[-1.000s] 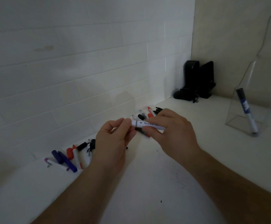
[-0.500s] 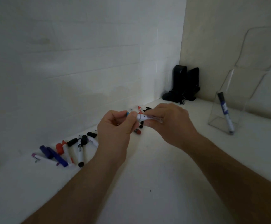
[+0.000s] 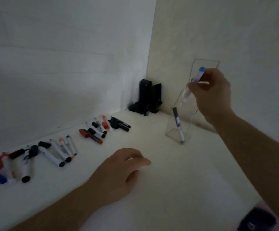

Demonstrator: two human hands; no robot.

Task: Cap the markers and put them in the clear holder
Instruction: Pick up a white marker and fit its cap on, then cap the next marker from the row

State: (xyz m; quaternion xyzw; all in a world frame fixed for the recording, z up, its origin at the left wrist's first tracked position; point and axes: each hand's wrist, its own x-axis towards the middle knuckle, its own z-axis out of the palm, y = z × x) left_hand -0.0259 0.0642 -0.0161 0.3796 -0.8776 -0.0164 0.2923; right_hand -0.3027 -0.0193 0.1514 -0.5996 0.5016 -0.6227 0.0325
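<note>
Marker [image 3: 195,81] — pinched by right hand [image 3: 212,94] above clear holder [image 3: 183,117]

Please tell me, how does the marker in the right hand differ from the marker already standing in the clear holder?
The blue-capped marker is pinched by the right hand above the clear holder; the dark-capped marker leans inside it, its lower end on the base. The held one's cap is light blue, the other's dark. The held one is partly hidden by fingers, the other shows in full. Both have white barrels, are capped, and point cap-up.
</note>
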